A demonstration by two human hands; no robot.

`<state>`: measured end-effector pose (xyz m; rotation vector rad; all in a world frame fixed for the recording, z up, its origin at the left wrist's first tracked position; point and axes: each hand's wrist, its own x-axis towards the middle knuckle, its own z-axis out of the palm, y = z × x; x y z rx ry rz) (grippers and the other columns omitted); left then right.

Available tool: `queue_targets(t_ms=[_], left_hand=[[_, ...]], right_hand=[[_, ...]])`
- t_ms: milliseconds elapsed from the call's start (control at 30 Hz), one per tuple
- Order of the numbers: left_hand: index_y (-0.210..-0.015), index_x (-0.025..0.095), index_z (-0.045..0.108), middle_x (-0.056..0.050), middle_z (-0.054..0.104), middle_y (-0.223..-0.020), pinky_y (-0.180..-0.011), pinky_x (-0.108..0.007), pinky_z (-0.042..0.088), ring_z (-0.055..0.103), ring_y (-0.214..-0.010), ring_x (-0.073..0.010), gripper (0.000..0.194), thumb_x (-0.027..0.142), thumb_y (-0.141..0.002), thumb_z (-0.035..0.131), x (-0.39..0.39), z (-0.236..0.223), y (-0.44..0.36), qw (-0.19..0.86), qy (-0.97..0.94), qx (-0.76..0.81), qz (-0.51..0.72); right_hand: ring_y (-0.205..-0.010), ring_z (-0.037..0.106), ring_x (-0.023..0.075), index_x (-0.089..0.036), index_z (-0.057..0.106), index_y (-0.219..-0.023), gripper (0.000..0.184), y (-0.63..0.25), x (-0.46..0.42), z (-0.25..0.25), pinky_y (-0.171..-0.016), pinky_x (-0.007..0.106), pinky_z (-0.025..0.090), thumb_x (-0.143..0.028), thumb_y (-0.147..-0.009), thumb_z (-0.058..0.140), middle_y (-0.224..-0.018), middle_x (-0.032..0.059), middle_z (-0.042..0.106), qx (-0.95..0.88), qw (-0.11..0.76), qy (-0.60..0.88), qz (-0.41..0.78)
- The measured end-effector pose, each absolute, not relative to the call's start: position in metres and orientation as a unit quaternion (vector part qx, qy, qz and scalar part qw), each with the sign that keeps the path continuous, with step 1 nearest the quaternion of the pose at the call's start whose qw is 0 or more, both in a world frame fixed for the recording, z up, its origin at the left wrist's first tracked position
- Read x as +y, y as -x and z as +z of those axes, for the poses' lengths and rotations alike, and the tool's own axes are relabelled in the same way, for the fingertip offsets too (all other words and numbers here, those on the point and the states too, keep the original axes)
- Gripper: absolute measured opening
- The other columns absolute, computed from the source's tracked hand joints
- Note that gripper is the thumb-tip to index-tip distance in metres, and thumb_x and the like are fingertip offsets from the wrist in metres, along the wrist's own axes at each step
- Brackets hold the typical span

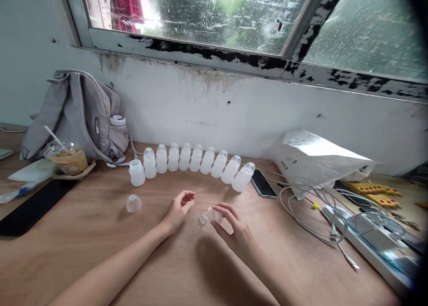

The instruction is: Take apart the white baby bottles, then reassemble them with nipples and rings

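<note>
Between the thumb and fingers of my right hand [236,230] is a small translucent dome-shaped cap [215,214], held on its side low over the table. Just left of it a thin clear ring-shaped piece [202,220] shows; whether it touches the cap I cannot tell. My left hand [179,212] is to the left, its fingers loosely curled with a gap to the thumb and nothing plainly seen in them. Another domed cap [133,203] stands on the table further left. Behind it is an uncapped frosted white bottle [137,173], at the left end of a curved row of capped bottles [185,157].
A phone [263,183] lies by the row's right end. Coiled white cables [309,208], a power strip [364,243] and a white bag [314,156] fill the right side. On the left are a black slab [36,208], an iced drink cup [68,159] and a grey backpack [76,114].
</note>
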<state>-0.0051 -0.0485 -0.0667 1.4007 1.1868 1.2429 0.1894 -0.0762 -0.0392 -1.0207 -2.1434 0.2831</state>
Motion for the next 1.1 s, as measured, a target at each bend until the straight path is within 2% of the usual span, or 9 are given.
queue_targets(t_ms=[67,200,367,533,633,833,1100], left_hand=[[-0.096,0.015,0.053,-0.008,0.059,-0.094,-0.072,-0.028,0.046,0.057,-0.083,-0.016,0.021,0.023,-0.078,0.045,-0.047,-0.068,0.005,0.456,-0.534,0.488,0.519],[-0.091,0.015,0.055,-0.007,0.06,-0.09,-0.07,-0.026,0.046,0.056,-0.078,-0.0144,0.018,0.022,-0.077,0.048,-0.048,-0.065,0.005,0.472,-0.505,0.49,0.532],[-0.084,0.015,0.059,-0.005,0.062,-0.086,-0.071,-0.025,0.045,0.057,-0.081,-0.0162,0.013,0.021,-0.074,0.053,-0.052,-0.059,0.004,0.478,-0.508,0.487,0.526],[-0.082,0.016,0.061,-0.003,0.063,-0.082,-0.073,-0.026,0.044,0.057,-0.077,-0.0155,0.011,0.021,-0.075,0.055,-0.053,-0.059,0.004,0.478,-0.526,0.488,0.506],[-0.083,0.017,0.06,-0.003,0.063,-0.084,-0.073,-0.026,0.044,0.057,-0.079,-0.0158,0.011,0.022,-0.077,0.054,-0.053,-0.061,0.004,0.473,-0.537,0.491,0.497],[-0.086,0.017,0.058,-0.003,0.062,-0.086,-0.072,-0.025,0.045,0.057,-0.078,-0.015,0.011,0.023,-0.079,0.052,-0.056,-0.06,0.003,0.453,-0.576,0.498,0.464],[-0.079,0.019,0.062,-0.002,0.059,-0.081,-0.068,-0.026,0.044,0.055,-0.074,-0.0156,0.01,0.02,-0.069,0.062,-0.058,-0.059,-0.003,0.366,-0.696,0.492,0.374]], right_hand=[[-0.096,0.058,0.022,-0.023,0.043,-0.118,0.036,-0.182,-0.077,-0.054,-0.08,0.035,0.05,-0.023,-0.082,0.051,-0.109,0.01,0.056,-0.835,0.369,0.394,0.102],[-0.084,0.061,0.0191,-0.021,0.039,-0.117,0.044,-0.179,-0.071,-0.079,-0.073,0.031,0.052,-0.023,-0.077,0.057,-0.104,0.0084,0.059,-0.838,0.347,0.404,0.118],[-0.083,0.061,0.019,-0.021,0.043,-0.11,0.037,-0.175,-0.061,-0.077,-0.072,0.03,0.051,-0.023,-0.076,0.058,-0.099,0.0073,0.061,-0.841,0.326,0.407,0.147],[-0.087,0.059,0.0204,-0.021,0.048,-0.11,0.031,-0.176,-0.059,-0.066,-0.074,0.032,0.05,-0.023,-0.08,0.054,-0.099,0.0083,0.06,-0.833,0.363,0.391,0.146],[-0.093,0.057,0.0207,-0.022,0.048,-0.112,0.031,-0.177,-0.059,-0.064,-0.078,0.033,0.049,-0.022,-0.081,0.052,-0.104,0.009,0.058,-0.829,0.367,0.386,0.17],[-0.097,0.054,0.022,-0.022,0.044,-0.116,0.043,-0.174,-0.057,-0.068,-0.083,0.036,0.047,-0.019,-0.076,0.057,-0.106,0.008,0.058,-0.841,0.313,0.388,0.209],[-0.095,0.053,0.0215,-0.021,0.045,-0.113,0.042,-0.174,-0.058,-0.066,-0.082,0.036,0.044,-0.015,-0.073,0.058,-0.105,0.0074,0.058,-0.843,0.311,0.37,0.236]])
